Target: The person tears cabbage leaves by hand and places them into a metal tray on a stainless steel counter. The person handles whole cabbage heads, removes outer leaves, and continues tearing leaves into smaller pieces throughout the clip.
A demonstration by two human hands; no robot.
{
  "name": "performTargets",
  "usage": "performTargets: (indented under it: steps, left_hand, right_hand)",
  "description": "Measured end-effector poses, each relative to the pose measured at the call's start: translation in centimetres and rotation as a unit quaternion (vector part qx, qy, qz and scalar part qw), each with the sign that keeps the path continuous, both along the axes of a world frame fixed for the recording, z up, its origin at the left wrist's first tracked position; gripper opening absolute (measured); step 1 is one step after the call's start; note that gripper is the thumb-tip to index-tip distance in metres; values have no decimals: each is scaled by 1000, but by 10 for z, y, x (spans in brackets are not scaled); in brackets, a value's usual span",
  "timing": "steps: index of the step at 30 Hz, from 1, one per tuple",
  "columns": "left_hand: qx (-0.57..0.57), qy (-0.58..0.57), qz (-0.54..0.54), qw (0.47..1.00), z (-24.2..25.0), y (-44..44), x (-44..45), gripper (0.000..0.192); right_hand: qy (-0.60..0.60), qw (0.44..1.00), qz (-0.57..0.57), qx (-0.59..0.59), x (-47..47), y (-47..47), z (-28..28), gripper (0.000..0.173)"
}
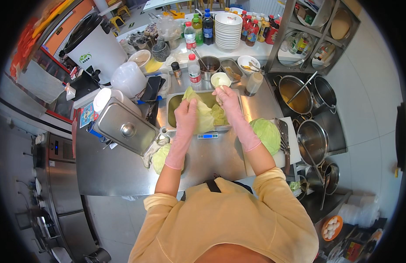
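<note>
Both hands wear pink gloves. My left hand [185, 115] grips a large pale-green cabbage leaf [204, 116], which hangs over a rectangular steel pan [171, 111]. Over the pan's right side, the fingers of my right hand [228, 100] are pinched on a small pale piece of cabbage leaf, mostly hidden by the fingers. Torn cabbage pieces [219, 115] lie inside the pan. A digital scale [207, 135] with a lit display shows at its front edge. One whole cabbage [266, 135] rests by my right forearm; another cabbage [159, 159] is partly behind my left forearm.
A steel lid [127, 130] leans at left near a cloth [152, 153]. On the right, a cleaver [284, 139] lies on a white cutting board [295, 144], beside several pots [313, 141]. Behind the pan stand a water bottle [194, 70], a small bowl [221, 80] and a squeeze bottle [254, 84].
</note>
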State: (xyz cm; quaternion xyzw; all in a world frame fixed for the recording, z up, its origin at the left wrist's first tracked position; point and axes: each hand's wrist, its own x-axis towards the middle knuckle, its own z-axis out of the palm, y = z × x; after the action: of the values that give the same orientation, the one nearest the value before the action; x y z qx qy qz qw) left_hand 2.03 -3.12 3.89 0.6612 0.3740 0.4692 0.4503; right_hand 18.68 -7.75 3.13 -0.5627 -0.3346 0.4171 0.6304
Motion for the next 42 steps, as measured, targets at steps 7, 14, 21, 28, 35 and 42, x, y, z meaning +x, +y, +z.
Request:
performTargets:
  steps: [7, 14, 21, 28, 35, 42]
  left_hand:
    - [-178, -6, -84, 980, 2, 14, -11, 28]
    - [-195, 101, -223, 950, 9, 7, -5, 23]
    - [-161, 146, -226, 950, 15, 7, -13, 22]
    - [-180, 22, -196, 964, 1, 9, -6, 22]
    - [-195, 40, -67, 978, -24, 34, -9, 29]
    - [178, 443, 5, 879, -3, 35, -5, 48]
  right_hand:
    - [-24, 999, 33, 9, -10, -7, 24, 23]
    - [-164, 976, 142, 2, -14, -5, 36, 26]
    - [-168, 975, 146, 11, -4, -5, 35, 19]
    - [-370, 919, 134, 29, -4, -1, 29, 16]
    - [-128, 991, -15, -36, 14, 7, -19, 17]
    - [-344, 926, 75, -133, 22, 7, -43, 30]
